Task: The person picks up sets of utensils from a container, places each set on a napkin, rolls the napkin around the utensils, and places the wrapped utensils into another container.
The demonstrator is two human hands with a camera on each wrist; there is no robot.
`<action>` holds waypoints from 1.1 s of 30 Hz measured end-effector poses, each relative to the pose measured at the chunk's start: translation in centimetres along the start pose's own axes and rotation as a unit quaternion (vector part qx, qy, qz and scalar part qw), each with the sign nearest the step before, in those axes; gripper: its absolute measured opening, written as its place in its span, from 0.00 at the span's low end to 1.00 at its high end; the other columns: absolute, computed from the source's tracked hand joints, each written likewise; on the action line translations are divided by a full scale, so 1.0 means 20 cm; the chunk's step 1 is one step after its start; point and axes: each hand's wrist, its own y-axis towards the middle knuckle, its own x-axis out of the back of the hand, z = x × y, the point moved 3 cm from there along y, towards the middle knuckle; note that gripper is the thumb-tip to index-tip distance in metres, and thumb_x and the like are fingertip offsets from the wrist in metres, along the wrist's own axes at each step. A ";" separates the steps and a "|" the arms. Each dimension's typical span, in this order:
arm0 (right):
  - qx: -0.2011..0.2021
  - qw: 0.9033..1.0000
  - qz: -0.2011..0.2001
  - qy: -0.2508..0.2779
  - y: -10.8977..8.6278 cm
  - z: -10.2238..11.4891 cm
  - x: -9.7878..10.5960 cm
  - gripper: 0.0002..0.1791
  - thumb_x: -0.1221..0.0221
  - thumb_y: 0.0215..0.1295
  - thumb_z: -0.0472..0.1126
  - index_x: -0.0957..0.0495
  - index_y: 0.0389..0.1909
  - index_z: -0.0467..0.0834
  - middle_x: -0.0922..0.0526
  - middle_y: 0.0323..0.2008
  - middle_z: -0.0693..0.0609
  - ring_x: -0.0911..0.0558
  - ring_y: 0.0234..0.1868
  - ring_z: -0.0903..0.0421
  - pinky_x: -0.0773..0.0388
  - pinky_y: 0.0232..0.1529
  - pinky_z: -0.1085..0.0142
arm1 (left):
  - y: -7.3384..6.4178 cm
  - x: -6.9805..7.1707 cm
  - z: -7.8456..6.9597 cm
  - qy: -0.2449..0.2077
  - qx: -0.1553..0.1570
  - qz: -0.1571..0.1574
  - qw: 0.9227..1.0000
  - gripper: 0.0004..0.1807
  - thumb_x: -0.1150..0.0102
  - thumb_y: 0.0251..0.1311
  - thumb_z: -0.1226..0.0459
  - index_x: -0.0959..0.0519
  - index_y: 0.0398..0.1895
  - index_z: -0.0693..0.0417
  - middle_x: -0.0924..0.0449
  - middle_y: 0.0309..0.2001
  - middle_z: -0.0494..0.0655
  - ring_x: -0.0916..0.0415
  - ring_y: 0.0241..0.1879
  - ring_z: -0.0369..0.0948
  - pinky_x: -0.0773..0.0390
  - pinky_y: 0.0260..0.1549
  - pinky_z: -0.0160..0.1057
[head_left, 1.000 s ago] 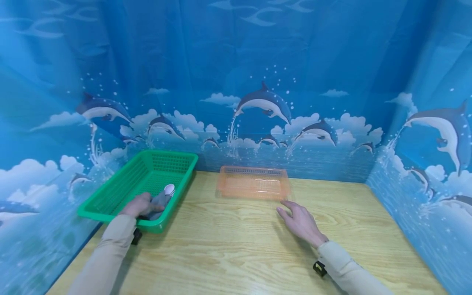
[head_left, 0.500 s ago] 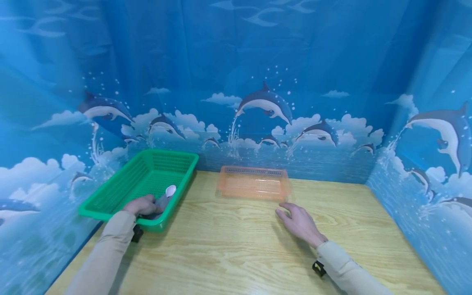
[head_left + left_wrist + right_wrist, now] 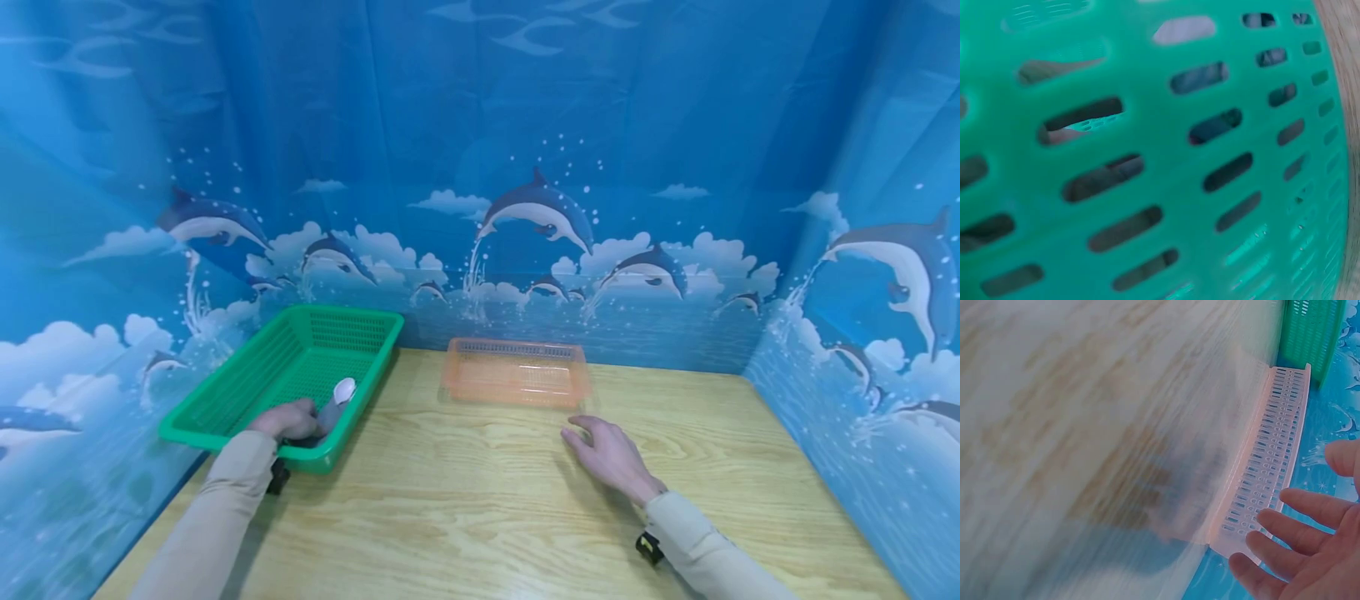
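Observation:
My left hand point(image 3: 288, 419) reaches down into the near end of a green plastic basket point(image 3: 281, 333). It is at a soft-looking grey item point(image 3: 330, 412), beside the basket's right wall. From the far end of the grey item shows a white oval like a spoon's bowl point(image 3: 344, 389). My left fingertips are hidden, so I cannot tell whether they grip it. The slotted basket wall point(image 3: 1166, 181) fills the left wrist view, with dark and grey shapes behind its slots. My right hand point(image 3: 611, 457) hovers over the table, fingers relaxed and holding nothing, near a translucent orange basket point(image 3: 517, 385).
The wooden table point(image 3: 450, 500) carries both baskets, the orange one close to the back. A blue dolphin-print curtain point(image 3: 480, 167) walls the back and both sides. In the right wrist view, the green basket point(image 3: 1313, 331) stands beyond the orange one.
My left fingers and thumb have drawn in and sunk lower at the grey item. The white oval has shifted slightly. My right hand has barely moved.

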 end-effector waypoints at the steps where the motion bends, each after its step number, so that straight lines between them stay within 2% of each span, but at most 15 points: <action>1: -0.001 1.000 0.002 -0.001 0.00 0.00 0.00 0.29 0.49 0.73 0.55 0.28 0.64 0.39 0.25 0.64 0.40 0.28 0.65 0.38 0.35 0.66 0.41 | 0.00 0.00 0.00 -0.002 -0.001 -0.001 1.000 0.10 0.47 0.62 0.66 0.31 0.37 0.67 0.31 0.34 0.59 0.36 0.34 0.50 0.33 0.35 0.46; 4: -0.004 1.000 0.002 -0.006 0.01 -0.01 0.01 0.29 0.49 0.73 0.55 0.29 0.65 0.39 0.26 0.64 0.40 0.28 0.65 0.38 0.34 0.65 0.41 | -0.01 0.00 0.00 -0.007 -0.004 -0.002 1.000 0.08 0.48 0.63 0.66 0.32 0.30 0.62 0.35 0.28 0.53 0.40 0.29 0.46 0.37 0.31 0.43; 7: -0.002 1.000 -0.008 -0.007 0.02 -0.02 0.04 0.30 0.49 0.73 0.55 0.30 0.66 0.39 0.27 0.65 0.39 0.29 0.65 0.37 0.34 0.65 0.41 | -0.02 0.00 0.01 -0.018 -0.001 -0.004 1.000 0.12 0.49 0.62 0.66 0.37 0.22 0.55 0.43 0.21 0.46 0.47 0.23 0.42 0.41 0.26 0.40; 10: 0.002 1.000 -0.017 -0.007 0.03 -0.02 0.06 0.31 0.50 0.73 0.56 0.31 0.66 0.39 0.28 0.65 0.38 0.29 0.66 0.36 0.35 0.66 0.41 | -0.03 0.02 0.01 -0.021 0.003 -0.018 1.000 0.13 0.49 0.62 0.66 0.38 0.22 0.55 0.45 0.21 0.46 0.48 0.23 0.41 0.42 0.25 0.39; 14: -0.004 1.000 -0.020 -0.007 0.03 -0.03 0.08 0.31 0.51 0.74 0.56 0.32 0.67 0.39 0.28 0.66 0.38 0.30 0.66 0.37 0.36 0.66 0.41 | -0.05 0.04 0.01 -0.016 0.002 -0.042 0.999 0.11 0.49 0.66 0.64 0.35 0.31 0.63 0.39 0.27 0.52 0.42 0.27 0.45 0.40 0.28 0.42; 18: -0.007 1.000 -0.020 -0.005 0.03 -0.02 0.09 0.31 0.50 0.74 0.55 0.32 0.67 0.38 0.29 0.66 0.38 0.30 0.66 0.36 0.36 0.66 0.40 | -0.07 0.05 0.00 -0.021 -0.002 -0.058 0.998 0.13 0.51 0.71 0.62 0.33 0.34 0.65 0.38 0.26 0.52 0.43 0.25 0.43 0.39 0.25 0.41; 21: -0.006 1.000 -0.026 -0.010 0.03 -0.02 0.11 0.32 0.52 0.74 0.58 0.32 0.67 0.39 0.29 0.66 0.38 0.30 0.66 0.36 0.36 0.66 0.40 | -0.08 0.05 -0.03 -0.017 -0.007 -0.065 0.998 0.17 0.52 0.72 0.60 0.30 0.40 0.70 0.35 0.26 0.54 0.41 0.24 0.43 0.37 0.25 0.42; 22: -0.003 0.999 -0.028 -0.015 0.03 -0.02 0.11 0.33 0.52 0.74 0.59 0.32 0.67 0.38 0.29 0.66 0.38 0.30 0.66 0.36 0.35 0.65 0.39 | -0.09 0.05 -0.04 -0.010 -0.009 -0.069 0.998 0.19 0.52 0.72 0.60 0.29 0.45 0.73 0.30 0.30 0.59 0.35 0.27 0.45 0.35 0.27 0.42; 24: -0.004 0.999 -0.033 -0.021 0.04 -0.02 0.12 0.34 0.53 0.73 0.62 0.31 0.67 0.39 0.28 0.66 0.39 0.29 0.66 0.36 0.35 0.65 0.40 | -0.09 0.05 -0.07 -0.002 -0.010 -0.071 0.997 0.23 0.53 0.73 0.59 0.30 0.52 0.77 0.26 0.38 0.68 0.31 0.30 0.47 0.33 0.28 0.43; 25: -0.004 0.999 -0.034 -0.024 0.04 -0.02 0.12 0.35 0.54 0.73 0.63 0.31 0.67 0.40 0.28 0.66 0.39 0.29 0.66 0.36 0.34 0.65 0.40 | -0.10 0.05 -0.08 0.005 -0.010 -0.074 0.997 0.25 0.54 0.73 0.59 0.31 0.57 0.78 0.26 0.45 0.73 0.29 0.34 0.48 0.32 0.30 0.43; 26: -0.003 0.999 -0.034 -0.026 0.04 -0.02 0.13 0.36 0.55 0.73 0.63 0.31 0.67 0.40 0.28 0.66 0.39 0.29 0.65 0.36 0.34 0.65 0.40 | -0.11 0.05 -0.09 0.007 -0.007 -0.076 0.997 0.27 0.54 0.74 0.59 0.33 0.60 0.78 0.26 0.47 0.74 0.28 0.34 0.48 0.31 0.30 0.43; 31: 0.002 0.999 -0.035 -0.028 0.04 0.00 0.13 0.36 0.55 0.73 0.63 0.31 0.66 0.39 0.28 0.65 0.38 0.29 0.65 0.36 0.34 0.64 0.40 | -0.13 0.05 -0.16 0.010 -0.017 -0.101 0.995 0.28 0.55 0.74 0.58 0.34 0.62 0.78 0.25 0.45 0.73 0.24 0.33 0.53 0.26 0.30 0.47; 32: 0.003 0.999 -0.036 -0.029 0.04 0.00 0.13 0.36 0.55 0.73 0.63 0.31 0.66 0.39 0.28 0.65 0.38 0.29 0.65 0.36 0.34 0.65 0.40 | -0.13 0.04 -0.18 0.007 -0.022 -0.105 0.994 0.28 0.56 0.74 0.58 0.34 0.62 0.78 0.24 0.41 0.72 0.24 0.31 0.55 0.26 0.30 0.48; 33: 0.004 0.999 -0.037 -0.032 0.04 0.00 0.13 0.35 0.55 0.73 0.63 0.31 0.66 0.39 0.28 0.65 0.38 0.29 0.65 0.36 0.34 0.65 0.40 | -0.14 0.04 -0.19 0.011 -0.030 -0.112 0.993 0.28 0.55 0.74 0.58 0.34 0.62 0.78 0.24 0.44 0.73 0.23 0.33 0.56 0.25 0.31 0.48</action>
